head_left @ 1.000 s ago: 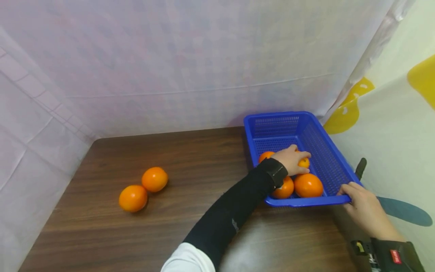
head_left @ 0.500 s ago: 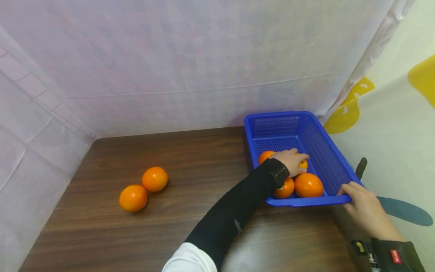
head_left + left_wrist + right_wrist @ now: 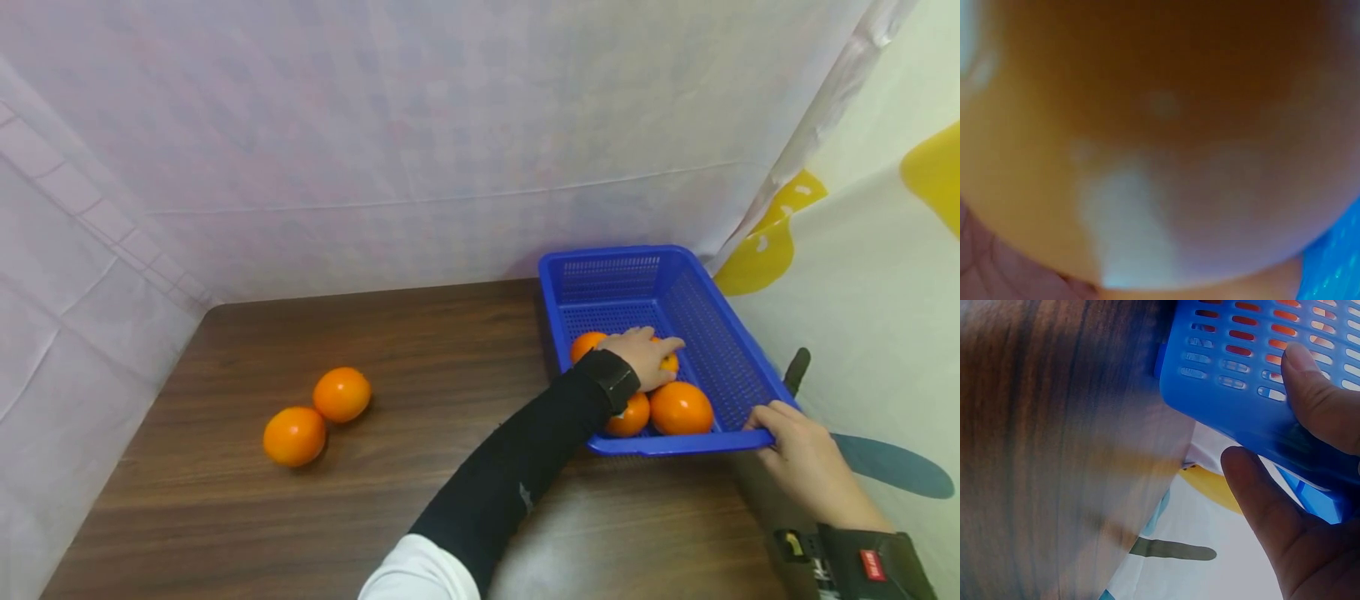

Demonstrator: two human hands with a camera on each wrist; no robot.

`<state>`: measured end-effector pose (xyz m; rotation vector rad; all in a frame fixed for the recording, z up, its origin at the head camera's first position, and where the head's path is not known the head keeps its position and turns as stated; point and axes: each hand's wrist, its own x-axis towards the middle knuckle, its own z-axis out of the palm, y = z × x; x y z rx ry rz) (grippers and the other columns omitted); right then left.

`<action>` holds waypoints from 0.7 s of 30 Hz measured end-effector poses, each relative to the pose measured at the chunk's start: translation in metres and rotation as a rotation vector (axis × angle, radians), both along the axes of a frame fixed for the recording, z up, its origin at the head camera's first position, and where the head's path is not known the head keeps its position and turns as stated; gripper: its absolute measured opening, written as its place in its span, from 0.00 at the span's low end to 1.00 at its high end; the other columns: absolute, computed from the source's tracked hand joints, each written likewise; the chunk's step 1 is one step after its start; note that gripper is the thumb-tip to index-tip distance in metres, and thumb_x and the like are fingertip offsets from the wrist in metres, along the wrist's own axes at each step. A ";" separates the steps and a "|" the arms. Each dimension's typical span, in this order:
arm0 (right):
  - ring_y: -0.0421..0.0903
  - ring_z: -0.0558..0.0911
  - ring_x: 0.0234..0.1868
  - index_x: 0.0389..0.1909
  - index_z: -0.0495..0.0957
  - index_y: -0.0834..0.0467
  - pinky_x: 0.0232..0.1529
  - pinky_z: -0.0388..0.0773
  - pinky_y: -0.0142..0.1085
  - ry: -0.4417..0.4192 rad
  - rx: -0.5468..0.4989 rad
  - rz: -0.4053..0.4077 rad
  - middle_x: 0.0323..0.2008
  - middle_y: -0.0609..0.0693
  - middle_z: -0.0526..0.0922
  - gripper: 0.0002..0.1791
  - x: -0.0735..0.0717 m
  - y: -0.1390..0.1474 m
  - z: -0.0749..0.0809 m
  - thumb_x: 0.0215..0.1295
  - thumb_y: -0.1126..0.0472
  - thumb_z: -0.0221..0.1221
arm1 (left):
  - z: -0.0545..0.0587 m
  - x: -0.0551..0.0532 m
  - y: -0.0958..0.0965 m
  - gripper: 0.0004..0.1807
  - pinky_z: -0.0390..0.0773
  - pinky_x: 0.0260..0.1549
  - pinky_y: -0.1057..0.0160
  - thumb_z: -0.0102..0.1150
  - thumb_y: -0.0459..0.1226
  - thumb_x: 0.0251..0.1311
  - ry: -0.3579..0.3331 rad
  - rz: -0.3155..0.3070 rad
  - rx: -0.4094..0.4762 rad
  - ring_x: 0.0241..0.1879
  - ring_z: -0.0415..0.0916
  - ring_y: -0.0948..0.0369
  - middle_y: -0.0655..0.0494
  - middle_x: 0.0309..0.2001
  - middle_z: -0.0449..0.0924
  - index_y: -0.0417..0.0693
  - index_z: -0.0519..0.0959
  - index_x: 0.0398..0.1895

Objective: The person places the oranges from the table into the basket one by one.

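Observation:
In the head view, a blue plastic basket (image 3: 607, 288) with slotted walls stands at the right of the table, several oranges in its near half. My left hand (image 3: 637, 353) reaches into it, fingers and thumb spread around one orange (image 3: 670, 363), partly hidden beneath them. Close by lie an orange (image 3: 681, 408) at the front, another (image 3: 628, 415) under the wrist and one (image 3: 587, 345) by the left wall. A blurred orange (image 3: 1166, 187) fills the left wrist view. My right hand (image 3: 806, 458) grips the basket's near right corner, thumb against the slotted wall (image 3: 1244, 394).
Two more oranges, one nearer (image 3: 294, 437) and one farther (image 3: 342, 395), sit side by side on the left of the brown wooden table (image 3: 225, 525). Pale cloth (image 3: 420, 150) hangs behind the table, and a patterned cloth (image 3: 870, 333) runs along the right side.
My left hand has lowered slightly inside the basket, and the orange under its fingers has shifted slightly with it. The right hand, the basket and the two table oranges stay put.

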<state>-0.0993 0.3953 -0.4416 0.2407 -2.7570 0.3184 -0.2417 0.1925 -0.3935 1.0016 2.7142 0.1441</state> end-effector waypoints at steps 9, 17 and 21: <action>0.46 0.71 0.26 0.23 0.75 0.56 0.26 0.69 0.39 -0.030 -0.001 -0.010 0.26 0.50 0.75 0.17 -0.002 0.001 0.000 0.41 0.80 0.65 | 0.002 -0.002 -0.002 0.32 0.66 0.70 0.60 0.51 0.58 0.71 -0.003 0.000 0.067 0.77 0.55 0.62 0.62 0.77 0.59 0.81 0.57 0.76; 0.45 0.71 0.27 0.24 0.75 0.55 0.26 0.68 0.38 -0.019 0.005 0.002 0.26 0.50 0.75 0.17 -0.001 0.001 0.000 0.40 0.80 0.65 | 0.005 0.000 -0.006 0.31 0.69 0.68 0.58 0.52 0.58 0.70 -0.001 0.013 0.108 0.78 0.54 0.62 0.60 0.78 0.58 0.79 0.60 0.75; 0.45 0.71 0.26 0.23 0.75 0.55 0.26 0.67 0.37 -0.002 0.008 0.009 0.25 0.49 0.74 0.17 -0.001 0.002 0.000 0.39 0.80 0.65 | 0.009 0.002 -0.006 0.31 0.67 0.70 0.57 0.51 0.59 0.70 -0.008 0.010 0.095 0.79 0.52 0.61 0.60 0.78 0.56 0.79 0.60 0.75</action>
